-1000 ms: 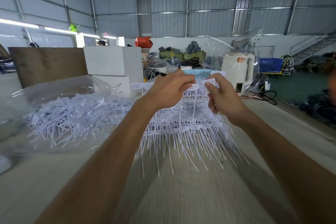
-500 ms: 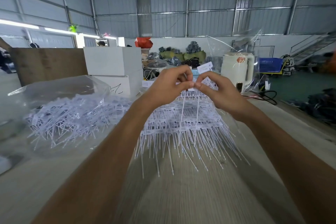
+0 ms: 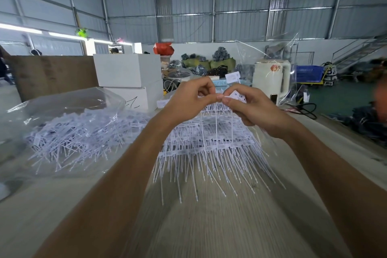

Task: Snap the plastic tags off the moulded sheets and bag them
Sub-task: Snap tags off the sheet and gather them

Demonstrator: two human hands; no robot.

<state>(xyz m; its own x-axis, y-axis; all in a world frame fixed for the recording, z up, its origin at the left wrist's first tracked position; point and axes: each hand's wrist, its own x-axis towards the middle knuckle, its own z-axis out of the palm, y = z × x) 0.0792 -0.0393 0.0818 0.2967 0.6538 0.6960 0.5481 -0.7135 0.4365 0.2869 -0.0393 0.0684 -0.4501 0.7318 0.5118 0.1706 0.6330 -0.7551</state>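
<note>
Many loose white plastic tags (image 3: 83,134) already lie heaped in the clear plastic bag (image 3: 62,102) on the pale surface (image 3: 209,226), yet a thick stack of white moulded sheets (image 3: 209,144) remains, left hand (image 3: 188,102) and right hand (image 3: 251,107) each pinching its top sheet in a tight grip.

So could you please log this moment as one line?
left hand: pinching tag sheet | right hand: pinching tag | bag: part-filled, left

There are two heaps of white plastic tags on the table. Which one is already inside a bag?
The loose heap of tags on the left, lying jumbled inside the clear bag. The stack of moulded sheets under the hands sits uncovered, its tags in neat rows.
</note>
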